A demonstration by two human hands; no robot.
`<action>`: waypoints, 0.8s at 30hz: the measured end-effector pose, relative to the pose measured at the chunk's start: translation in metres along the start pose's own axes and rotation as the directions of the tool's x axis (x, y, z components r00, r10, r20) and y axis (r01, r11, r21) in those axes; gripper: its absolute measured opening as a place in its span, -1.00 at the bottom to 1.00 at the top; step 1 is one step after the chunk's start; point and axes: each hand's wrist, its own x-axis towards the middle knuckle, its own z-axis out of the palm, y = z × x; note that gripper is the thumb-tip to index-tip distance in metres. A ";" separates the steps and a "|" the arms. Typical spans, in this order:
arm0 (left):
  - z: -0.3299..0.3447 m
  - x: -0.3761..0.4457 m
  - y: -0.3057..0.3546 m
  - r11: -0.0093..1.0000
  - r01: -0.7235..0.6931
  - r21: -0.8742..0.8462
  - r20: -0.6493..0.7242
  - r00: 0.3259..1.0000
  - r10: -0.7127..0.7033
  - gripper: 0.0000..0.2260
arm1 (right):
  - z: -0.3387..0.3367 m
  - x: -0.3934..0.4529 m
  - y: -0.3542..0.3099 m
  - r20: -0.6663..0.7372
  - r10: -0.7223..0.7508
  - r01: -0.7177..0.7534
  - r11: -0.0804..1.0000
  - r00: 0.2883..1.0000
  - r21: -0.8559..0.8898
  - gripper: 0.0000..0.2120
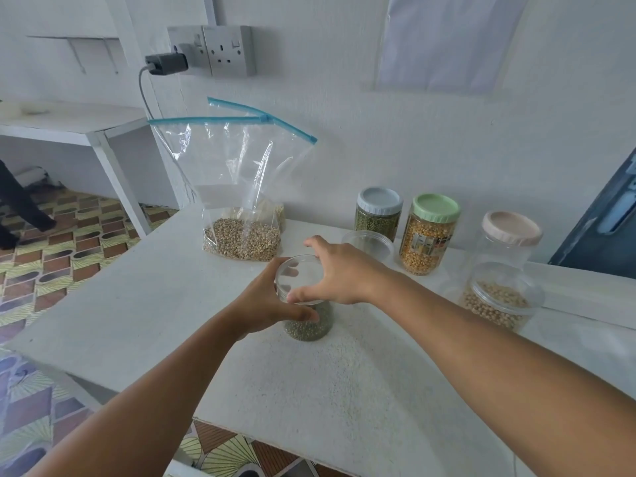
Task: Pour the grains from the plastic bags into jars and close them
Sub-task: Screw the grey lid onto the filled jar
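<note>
Small clear jar [309, 325] w/ dark green grains at bottom, see-through lid [297, 278] on top, sits mid-table [137, 304]. Bag [241, 201], blue zip strip, tan grains inside, stands at 11 o'clock from the jar. Left hand [265, 304] wraps the jar's side, fingers curled round it. Right hand [339, 270] over the lid, fingers spread and bent, gripping its rim.
</note>
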 end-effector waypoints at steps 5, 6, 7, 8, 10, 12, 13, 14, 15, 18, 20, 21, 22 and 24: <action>0.000 0.001 -0.004 1.000 0.000 -0.012 -0.002 1.000 0.000 -0.05 | 0.000 -0.001 -0.001 -0.031 0.014 -0.015 1.000 0.999 -0.026 0.13; 0.001 0.001 -0.004 1.000 -0.001 -0.021 -0.002 1.000 0.001 -0.05 | 0.004 -0.002 -0.003 -0.094 0.029 -0.034 0.998 0.995 -0.056 0.13; 0.001 0.001 -0.004 1.000 -0.001 -0.028 0.000 1.000 0.001 -0.06 | 0.009 -0.003 -0.004 -0.144 0.039 -0.052 0.995 0.989 -0.082 0.13; 0.001 0.001 -0.004 1.000 -0.003 -0.029 0.002 1.000 0.003 -0.06 | 0.012 -0.003 -0.005 -0.174 0.043 -0.062 0.993 0.984 -0.104 0.11; 0.000 0.002 -0.005 1.000 -0.004 -0.023 0.005 1.000 0.005 -0.05 | 0.011 -0.001 -0.005 -0.135 0.032 -0.048 0.992 0.990 -0.114 0.11; 0.000 0.002 -0.004 1.000 -0.005 -0.013 0.009 1.000 0.005 -0.07 | 0.000 -0.003 -0.005 -0.003 0.041 -0.041 0.999 0.999 -0.003 0.14; 0.000 0.002 -0.004 1.000 -0.005 -0.016 0.010 1.000 0.006 -0.07 | -0.006 -0.004 -0.005 0.050 0.041 -0.044 0.997 0.998 0.057 0.13; 0.001 0.001 -0.004 1.000 -0.004 -0.022 0.009 1.000 0.004 -0.07 | -0.008 -0.005 -0.005 0.065 0.033 -0.038 0.996 0.997 0.076 0.12; 0.001 0.002 -0.004 1.000 -0.001 -0.030 0.006 1.000 0.002 -0.07 | -0.007 -0.005 -0.005 0.042 0.023 -0.025 0.998 0.999 0.053 0.10; 0.002 0.000 -0.004 0.999 -0.010 -0.033 0.002 1.000 0.010 -0.05 | 0.012 -0.004 -0.007 -0.143 0.008 -0.019 0.997 0.990 -0.080 0.01; 0.000 0.000 -0.004 0.999 -0.015 -0.029 0.011 1.000 0.015 -0.05 | 0.022 -0.004 -0.008 -0.229 0.009 -0.039 0.991 0.973 -0.125 -0.01; -0.001 0.000 -0.004 0.999 -0.013 -0.030 0.022 1.000 0.014 -0.05 | 0.021 -0.004 -0.007 -0.228 0.017 -0.044 0.992 0.973 -0.115 0.01; -0.001 0.000 -0.004 1.000 -0.013 -0.029 0.032 0.999 0.014 -0.05 | 0.017 -0.005 -0.005 -0.201 0.026 -0.044 0.995 0.979 -0.085 0.05; -0.002 0.000 -0.004 1.000 -0.013 -0.020 0.038 0.999 0.014 -0.04 | 0.004 -0.005 -0.003 -0.099 0.025 -0.027 0.999 0.995 -0.017 0.11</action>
